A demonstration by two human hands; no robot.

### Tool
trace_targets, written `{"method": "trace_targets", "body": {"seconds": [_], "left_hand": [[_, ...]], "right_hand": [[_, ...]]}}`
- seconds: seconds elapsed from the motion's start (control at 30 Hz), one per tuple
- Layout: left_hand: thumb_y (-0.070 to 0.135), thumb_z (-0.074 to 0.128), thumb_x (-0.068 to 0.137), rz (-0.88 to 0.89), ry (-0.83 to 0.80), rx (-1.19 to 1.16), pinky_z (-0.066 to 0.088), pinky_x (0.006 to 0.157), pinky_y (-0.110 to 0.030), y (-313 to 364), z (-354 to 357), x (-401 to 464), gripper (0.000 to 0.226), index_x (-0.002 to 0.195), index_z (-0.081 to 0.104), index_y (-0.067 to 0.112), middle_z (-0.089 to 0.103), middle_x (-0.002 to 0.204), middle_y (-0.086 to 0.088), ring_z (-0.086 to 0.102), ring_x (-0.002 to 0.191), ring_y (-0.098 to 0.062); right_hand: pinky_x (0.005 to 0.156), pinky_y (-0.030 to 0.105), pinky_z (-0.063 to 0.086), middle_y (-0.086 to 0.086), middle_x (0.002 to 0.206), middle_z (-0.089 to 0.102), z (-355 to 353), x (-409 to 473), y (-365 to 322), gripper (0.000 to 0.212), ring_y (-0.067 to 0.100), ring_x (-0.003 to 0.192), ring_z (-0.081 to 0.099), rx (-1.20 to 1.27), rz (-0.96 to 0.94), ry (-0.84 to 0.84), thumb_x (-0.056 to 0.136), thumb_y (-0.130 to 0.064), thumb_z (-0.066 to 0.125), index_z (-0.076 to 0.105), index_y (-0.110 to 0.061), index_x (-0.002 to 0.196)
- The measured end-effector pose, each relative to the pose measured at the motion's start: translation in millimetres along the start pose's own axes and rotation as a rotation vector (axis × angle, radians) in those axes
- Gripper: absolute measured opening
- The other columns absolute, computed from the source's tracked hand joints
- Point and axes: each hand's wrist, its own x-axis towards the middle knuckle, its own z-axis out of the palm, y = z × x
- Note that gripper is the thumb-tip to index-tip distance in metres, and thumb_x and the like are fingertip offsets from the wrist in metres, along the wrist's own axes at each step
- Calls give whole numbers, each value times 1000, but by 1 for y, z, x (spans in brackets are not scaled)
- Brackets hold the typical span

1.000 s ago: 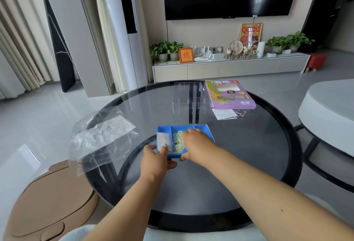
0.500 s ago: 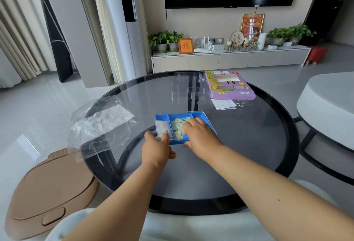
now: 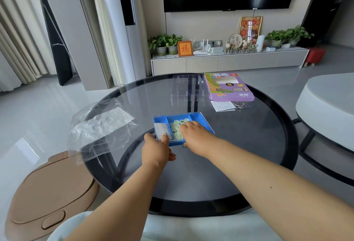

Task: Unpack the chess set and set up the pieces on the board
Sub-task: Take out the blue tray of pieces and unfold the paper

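Two hands working a blue tray (image 3: 205, 123): left hand (image 3: 156, 149) pinching its near edge, thumb on the rim. Right hand (image 3: 197, 135) curling over the pale round pieces (image 3: 177, 127) beneath its fingers, grasp unclear. Lifting pieces singly is seeming best.

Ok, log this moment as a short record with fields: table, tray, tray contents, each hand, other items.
table: round dark glass table
tray: blue compartment tray, near the centre
tray contents: pale round chess pieces in the middle compartment; white packet in the left one
left hand: holds the tray's near left edge
right hand: fingers over the pieces
other items: clear plastic lid, purple box, paper slip, plastic bag
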Motion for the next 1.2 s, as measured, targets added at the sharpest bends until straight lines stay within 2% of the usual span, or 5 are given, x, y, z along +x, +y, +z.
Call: {"method": "trace_targets", "body": {"seconds": [0.23, 0.4, 0.7, 0.9, 1.2], "left_hand": [[34, 50, 94, -41, 11, -66, 50, 44, -27, 3, -2, -3, 42, 125, 37, 9, 63, 82, -16, 60, 49, -20], [58, 67, 73, 191, 63, 388, 36, 103, -36, 7, -8, -4, 85, 139, 35, 16, 38, 135, -8, 41, 124, -24], [84, 61, 38, 264, -465, 1041, 25, 112, -48, 23, -9, 5, 134, 149, 7, 31, 28, 148, -3, 24, 136, -31], [41, 70, 77, 95, -553, 390, 41, 86, -28, 50, -17, 1, 47, 109, 40, 24, 55, 105, 9, 53, 90, -9], [74, 36, 83, -14, -134, -131, 49, 87, -54, 52, -50, 16, 75, 117, 55, 10, 61, 113, -17, 60, 101, -33]], "right_hand": [[59, 24, 28, -3, 88, 57, 11, -23, 17, 14, 10, 83, 36, 156, -81, 331, 79, -11, 69, 56, -15, 80], [45, 26, 36, -5, 69, 56, 14, -38, 32, 21, 16, 64, 50, 278, -82, 526, 64, -2, 71, 54, -16, 62], [60, 9, 36, -11, 75, 55, 40, -67, 48, 23, 2, 69, 43, 452, -70, 479, 63, 6, 72, 59, -14, 64], [63, 29, 50, -5, 80, 63, 42, -73, 56, 17, 13, 70, 59, 489, -5, 462, 68, 6, 72, 67, -11, 70], [74, 15, 47, -15, 82, 59, 33, -75, 55, 17, 4, 78, 59, 521, -21, 361, 73, 2, 73, 75, -14, 78]]}}
